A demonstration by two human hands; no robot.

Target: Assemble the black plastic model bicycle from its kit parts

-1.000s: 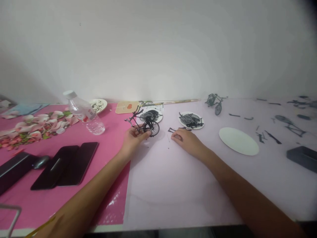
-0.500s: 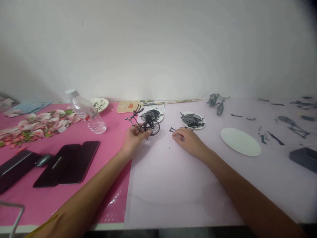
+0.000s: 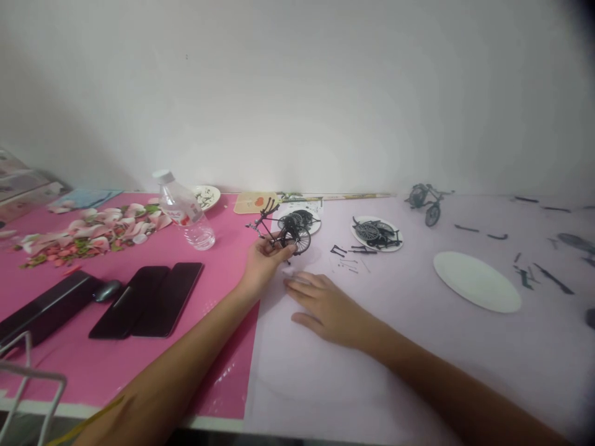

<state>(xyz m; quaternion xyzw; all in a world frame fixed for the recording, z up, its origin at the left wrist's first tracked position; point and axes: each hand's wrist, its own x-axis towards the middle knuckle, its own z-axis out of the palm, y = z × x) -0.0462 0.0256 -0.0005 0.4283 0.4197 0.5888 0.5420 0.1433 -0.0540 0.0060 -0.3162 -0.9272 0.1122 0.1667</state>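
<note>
My left hand (image 3: 267,263) is closed on a black model bicycle (image 3: 297,238), thumb and fingers gripping it low near a wheel. Below and to the right of it, my right hand (image 3: 320,303) lies low over the pale table covering with its fingers stretched out and apart. I see nothing held in it; its fingertips are beside a small pale piece (image 3: 289,271). Several thin black parts (image 3: 338,251) and tiny rods lie on the covering beyond my right hand. A white plate of black bicycle parts (image 3: 400,246) stands just behind them.
Another plate (image 3: 317,228) of parts sits behind the held bicycle. A second model bicycle (image 3: 430,201) stands back right, near a bare white plate (image 3: 476,282). On the pink side are a plastic bottle (image 3: 190,220), two phones (image 3: 167,300), a mouse (image 3: 108,290) and artificial petals (image 3: 95,229).
My right hand has moved left and nearer to me, away from the loose parts, and its fingers have opened out. My left hand still holds the bicycle. The view has turned slightly left.
</note>
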